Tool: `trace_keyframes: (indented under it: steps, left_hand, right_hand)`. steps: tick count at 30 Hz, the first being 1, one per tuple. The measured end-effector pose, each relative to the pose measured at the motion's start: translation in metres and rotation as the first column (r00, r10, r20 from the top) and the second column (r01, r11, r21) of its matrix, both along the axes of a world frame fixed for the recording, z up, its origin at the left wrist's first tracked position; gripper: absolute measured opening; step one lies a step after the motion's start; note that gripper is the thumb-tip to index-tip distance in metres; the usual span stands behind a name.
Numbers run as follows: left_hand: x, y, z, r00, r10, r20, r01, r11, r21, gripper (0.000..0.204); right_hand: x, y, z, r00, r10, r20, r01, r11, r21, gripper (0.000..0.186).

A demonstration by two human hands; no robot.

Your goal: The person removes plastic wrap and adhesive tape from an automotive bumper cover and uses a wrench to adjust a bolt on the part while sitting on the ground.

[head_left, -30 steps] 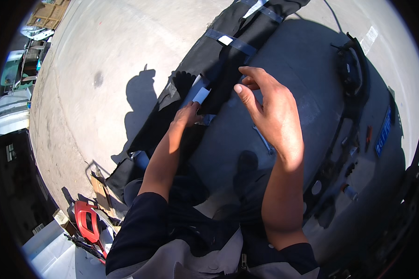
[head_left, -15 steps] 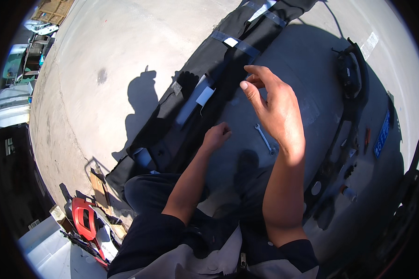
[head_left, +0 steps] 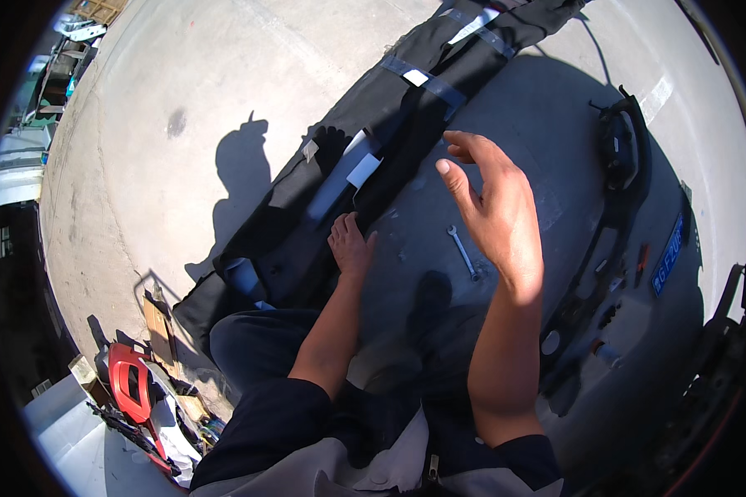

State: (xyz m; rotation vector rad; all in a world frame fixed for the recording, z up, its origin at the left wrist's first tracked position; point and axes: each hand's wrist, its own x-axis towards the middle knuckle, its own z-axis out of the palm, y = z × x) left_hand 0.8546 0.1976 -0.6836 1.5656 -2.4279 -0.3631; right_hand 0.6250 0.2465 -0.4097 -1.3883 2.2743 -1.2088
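Observation:
A long package in black wrapping lies slantwise across the concrete floor. Strips of clear tape cross it, and a white label sits on its middle part. My left hand is at the package's near right edge with its fingers apart and holding nothing; whether it touches the wrapping I cannot tell. Raised above the floor to the right of the package, my right hand is open, thumb and fingers apart and nothing between them. Below and left of it, a metal wrench lies on the floor.
A black car bumper runs along the right, with a blue plate and a red-handled tool beyond it. At the lower left stand a red plastic part and cardboard. Shadows fall over the floor.
My left hand has moved left and a little up to the package's edge, and its curled fingers have spread. The right hand stays raised and open. The view has shifted slightly.

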Motion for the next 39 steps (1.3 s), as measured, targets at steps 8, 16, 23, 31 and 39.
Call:
trace_keyframes:
  steps: [8,16,23,31,39]
  left_hand:
    - [0.044,-0.060,-0.064,0.909,-0.232,0.347,0.072,0.906,0.416,0.033]
    - [0.039,-0.114,0.026,0.826,-0.549,0.125,0.417,0.745,0.521,0.032]
    - [0.057,-0.147,0.048,0.778,-0.620,0.103,0.448,0.662,0.600,0.037]
    - [0.076,-0.191,0.103,0.925,-0.378,0.036,0.271,0.724,0.635,0.053]
    - [0.087,-0.219,0.152,0.973,-0.203,0.114,0.161,0.941,0.296,0.031]
  right_hand:
    - [0.010,-0.006,-0.015,0.984,0.125,-0.125,-0.106,0.983,0.148,0.031]
    - [0.014,-0.050,-0.201,0.936,-0.085,0.341,-0.136,0.807,0.575,0.069]
    - [0.113,-0.068,-0.302,0.381,-0.225,0.897,-0.154,0.941,0.301,0.054]
    - [0.122,-0.059,-0.296,0.223,-0.075,0.972,-0.111,0.989,0.102,0.029]
    - [0.140,-0.046,-0.313,0.370,-0.099,0.924,-0.076,0.988,0.136,0.033]
